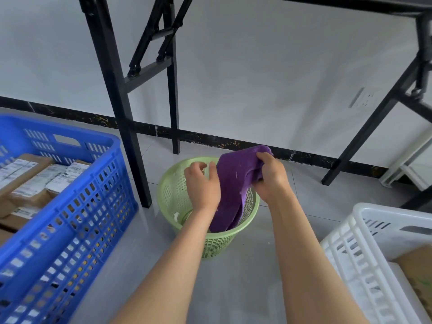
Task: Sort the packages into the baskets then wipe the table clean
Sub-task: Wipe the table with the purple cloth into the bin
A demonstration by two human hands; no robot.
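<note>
Presently, cloth (233,185) bunched in right hand (272,178) over bin (217,244), left hand (202,185) loose, empty, beside it: risk, slack grip drops cloth into bin.

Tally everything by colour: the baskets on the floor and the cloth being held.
Blue basket: 1
Green basket: 1
White basket: 1
Purple cloth: 1
Total: 4
</note>
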